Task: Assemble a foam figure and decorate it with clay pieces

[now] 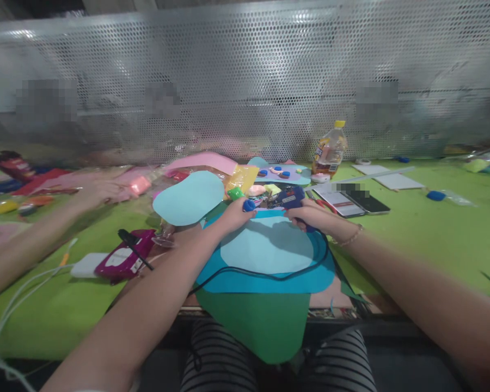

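Two bare hands are at work over the middle of the worktop [424,245], a little apart from each other. At the far left, a co-worker's hand [106,189] is near a pink lump [139,186], well apart from the pair. Next comes a magenta box [124,257] beside a white block [87,265] whose cable could snag a sleeve or forearm. The left hand [237,214] appears to pinch a small blue lump [249,205]; squeezing hard might dent it, if it is soft. The right hand [310,215] is wrapped around a dark blue tool [292,197], seemingly a glue gun, its nose towards the left fingers, so a slip might touch or burn them if it is hot. Its black cord [283,278] loops across the pale blue paper and the blue paper [212,279], and a tug could drag both. Further right, red-handled pliers or scissors [325,204] and a phone [378,198] lie near the wrist and might be knocked.

As for room, papers crowd the left side, and the left forearm crosses them. In the middle, green paper [265,321] hangs over the near edge, where a knee could catch it. A perforated metal panel [245,81] bounds the far side. Near right offers the widest open stretch.
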`<state>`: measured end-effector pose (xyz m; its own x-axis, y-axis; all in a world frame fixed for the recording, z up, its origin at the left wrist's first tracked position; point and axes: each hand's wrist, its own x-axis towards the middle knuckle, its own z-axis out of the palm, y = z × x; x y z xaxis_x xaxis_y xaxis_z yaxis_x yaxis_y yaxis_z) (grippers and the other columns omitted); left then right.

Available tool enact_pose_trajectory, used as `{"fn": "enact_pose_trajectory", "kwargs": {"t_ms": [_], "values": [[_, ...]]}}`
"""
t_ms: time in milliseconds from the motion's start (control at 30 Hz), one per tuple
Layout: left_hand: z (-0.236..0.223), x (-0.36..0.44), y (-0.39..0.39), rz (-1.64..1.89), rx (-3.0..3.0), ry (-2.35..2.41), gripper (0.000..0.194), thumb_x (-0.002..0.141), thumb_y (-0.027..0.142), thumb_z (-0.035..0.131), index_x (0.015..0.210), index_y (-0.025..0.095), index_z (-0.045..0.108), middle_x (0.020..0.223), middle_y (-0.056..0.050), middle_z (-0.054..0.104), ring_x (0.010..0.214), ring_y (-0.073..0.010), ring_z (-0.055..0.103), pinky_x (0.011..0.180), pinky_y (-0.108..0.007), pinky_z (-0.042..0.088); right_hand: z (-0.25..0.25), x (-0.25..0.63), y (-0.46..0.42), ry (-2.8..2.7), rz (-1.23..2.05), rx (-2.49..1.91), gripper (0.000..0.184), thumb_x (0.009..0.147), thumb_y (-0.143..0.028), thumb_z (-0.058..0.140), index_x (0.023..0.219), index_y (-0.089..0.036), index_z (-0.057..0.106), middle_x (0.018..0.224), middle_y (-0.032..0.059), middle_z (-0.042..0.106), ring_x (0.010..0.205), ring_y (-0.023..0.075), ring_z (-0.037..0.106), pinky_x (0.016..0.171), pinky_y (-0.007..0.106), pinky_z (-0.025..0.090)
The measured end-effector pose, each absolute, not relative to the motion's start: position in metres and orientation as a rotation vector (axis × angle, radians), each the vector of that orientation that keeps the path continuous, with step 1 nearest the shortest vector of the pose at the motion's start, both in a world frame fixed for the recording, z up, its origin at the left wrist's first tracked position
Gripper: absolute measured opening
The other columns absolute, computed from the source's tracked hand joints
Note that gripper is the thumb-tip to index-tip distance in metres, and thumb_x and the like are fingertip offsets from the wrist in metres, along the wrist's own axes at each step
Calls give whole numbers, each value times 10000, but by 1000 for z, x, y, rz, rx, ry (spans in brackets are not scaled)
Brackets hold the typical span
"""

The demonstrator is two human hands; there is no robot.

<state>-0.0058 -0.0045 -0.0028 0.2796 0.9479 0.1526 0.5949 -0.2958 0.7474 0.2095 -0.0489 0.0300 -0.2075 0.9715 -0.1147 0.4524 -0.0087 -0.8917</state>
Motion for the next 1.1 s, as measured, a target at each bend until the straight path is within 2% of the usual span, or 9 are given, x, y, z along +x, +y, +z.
{"fn": "enact_pose_trajectory", "kwargs": {"t_ms": [233, 367, 533, 667, 833, 933, 1100], "values": [[-1, -6, -6, 803, 2007, 1374, 140, 718, 266, 578, 780, 163, 506, 685, 5, 581, 585, -121, 505, 555, -239, 379, 28, 211, -47, -1702, 1149, -1476, 228, 666, -187, 593, 473, -161, 476, 434, 3, 489, 360, 74, 431, 339, 196, 338], [-1, -6, -7, 787, 2006, 1389, 158, 721, 286, 574, 801, 160, 522, 703, -4, 600, 598, -126, 520, 565, -243, 394, 28, 211, -47, -1691, 1167, -1443, 260, 670, -194, 596, 447, -162, 466, 396, -4, 459, 351, 72, 418, 343, 194, 333], [-3, -7, -3, 782, 2016, 1370, 190, 723, 317, 569, 820, 160, 527, 734, -14, 612, 604, -128, 533, 564, -245, 403, 25, 216, -39, -1402, 1304, -1286, 225, 663, -206, 605, 485, -162, 474, 436, -12, 463, 356, 61, 384, 342, 197, 329], [1, -13, -2, 730, 2177, 1412, 232, 737, 370, 568, 846, 169, 528, 784, -28, 614, 693, -158, 565, 612, -259, 417, 19, 226, -26, -1265, 1324, -1143, 191, 661, -201, 604, 522, -156, 482, 480, -15, 466, 370, 48, 360, 330, 183, 301], [19, -15, -21, 389, 2676, 1464, 136, 806, 264, 464, 910, 186, 503, 886, -67, 618, 800, -207, 580, 662, -290, 405, 16, 231, -19, -1169, 1393, -1044, 167, 666, -217, 622, 582, -157, 491, 508, -27, 456, 385, 42, 348, 337, 175, 308], [26, -10, -34, 171, 2846, 1400, 162, 808, 188, 414, 954, 197, 484, 914, -67, 618, 796, -210, 586, 643, -287, 393, 16, 228, -20, -1159, 1403, -1033, 173, 661, -219, 628, 588, -157, 485, 508, -33, 449, 382, 38, 337, 332, 173, 299], [24, -2, -45, -83, 3005, 1321, 189, 825, 181, 384, 981, 192, 490, 867, -74, 615, 761, -219, 586, 613, -290, 385, 14, 225, -20, -1151, 1404, -1016, 148, 658, -223, 623, 626, -157, 494, 522, -38, 452, 377, 35, 327, 328, 173, 268]]}}
